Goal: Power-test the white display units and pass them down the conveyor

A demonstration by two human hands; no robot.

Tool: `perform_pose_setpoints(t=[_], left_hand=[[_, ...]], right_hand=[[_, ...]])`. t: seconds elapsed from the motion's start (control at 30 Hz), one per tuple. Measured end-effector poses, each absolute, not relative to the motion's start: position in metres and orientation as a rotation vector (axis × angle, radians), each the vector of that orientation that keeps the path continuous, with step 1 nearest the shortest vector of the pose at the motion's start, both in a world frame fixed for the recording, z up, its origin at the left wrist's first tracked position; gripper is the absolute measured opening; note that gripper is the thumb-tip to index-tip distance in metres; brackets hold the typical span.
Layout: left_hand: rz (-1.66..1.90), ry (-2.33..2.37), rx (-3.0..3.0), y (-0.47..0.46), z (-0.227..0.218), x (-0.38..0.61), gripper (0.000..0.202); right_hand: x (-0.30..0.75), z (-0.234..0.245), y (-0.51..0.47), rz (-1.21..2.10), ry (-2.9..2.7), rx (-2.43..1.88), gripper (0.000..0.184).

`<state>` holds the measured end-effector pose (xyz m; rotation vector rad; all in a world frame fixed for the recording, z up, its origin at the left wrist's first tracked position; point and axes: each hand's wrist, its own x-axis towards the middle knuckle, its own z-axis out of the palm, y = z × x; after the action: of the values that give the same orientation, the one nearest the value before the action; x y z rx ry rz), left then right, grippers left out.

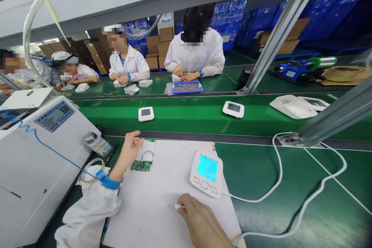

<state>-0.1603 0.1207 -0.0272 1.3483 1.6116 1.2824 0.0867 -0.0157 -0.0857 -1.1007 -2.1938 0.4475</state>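
My right hand [200, 219] pinches a small white cable plug [178, 206] between thumb and fingers, low over the white sheet [168, 197]. My left hand [130, 151] is open, fingers apart and holding nothing, above the sheet's left side. Just beside it lies a small green circuit board [141, 166] with a thin dark wire. To the right rests a white device [206, 174] with a lit cyan screen and several buttons; a white cable [252, 201] runs from its lower edge. A blue wrist strap [107, 181] with a coiled cord circles my left wrist.
A large white machine [43, 155] stands at left, with a metal-capped bottle [97, 143] beside it. White devices [146, 114] and housings [293, 106] sit on the green conveyor belt [186, 114]. A metal post [334, 116] rises at right. Several co-workers sit opposite.
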Motion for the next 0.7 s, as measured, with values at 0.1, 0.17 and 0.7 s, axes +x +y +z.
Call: perform_pose_setpoints(t=[0.1,0.17,0.7], left_hand=[[1.141,1.607,1.449,0.107,-0.032,-0.141,0.016],[1.09,1.584,1.462,0.091,-0.027,-0.134,0.026],[1.134,1.242,0.669,0.016,-0.047,-0.096,0.06]], right_hand=[[0.088,-0.088,-0.018,0.482,-2.171,-1.093,0.027],[0.09,-0.089,-0.02,0.529,-2.144,-1.094,0.025],[0.097,-0.071,-0.017,0.635,-1.801,-1.125,0.028]])
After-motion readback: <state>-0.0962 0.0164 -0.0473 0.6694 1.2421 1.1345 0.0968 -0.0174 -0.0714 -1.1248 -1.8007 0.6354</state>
